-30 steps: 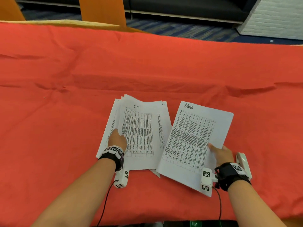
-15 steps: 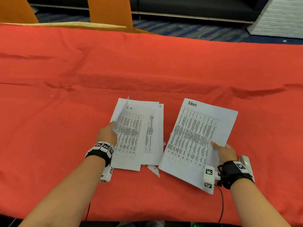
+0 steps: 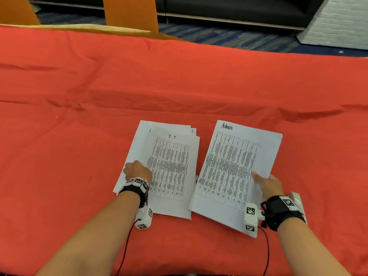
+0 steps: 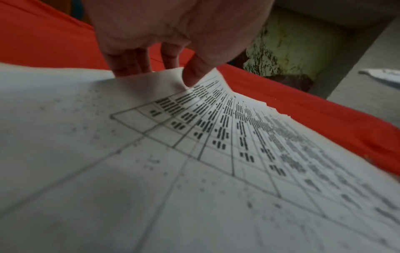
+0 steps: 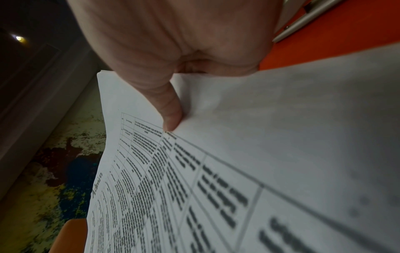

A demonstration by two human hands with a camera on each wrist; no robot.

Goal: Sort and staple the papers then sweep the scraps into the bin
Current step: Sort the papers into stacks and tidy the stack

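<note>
Since half a second ago, the left hand (image 3: 137, 172) has flattened its lifted "IT" sheet (image 3: 171, 168) onto the stack, pinching its left edge. Right hand (image 3: 267, 186) grips the "Admin" sheet (image 3: 235, 168); both lie lengthwise away across the red bench (image 3: 79, 156).

IT stack (image 3: 169, 166) lies frame center-left on desk (image 3: 79, 86); Admin sheets (image 3: 233, 170) just right of it, apart; stapler (image 3: 297, 200) lower right.
</note>
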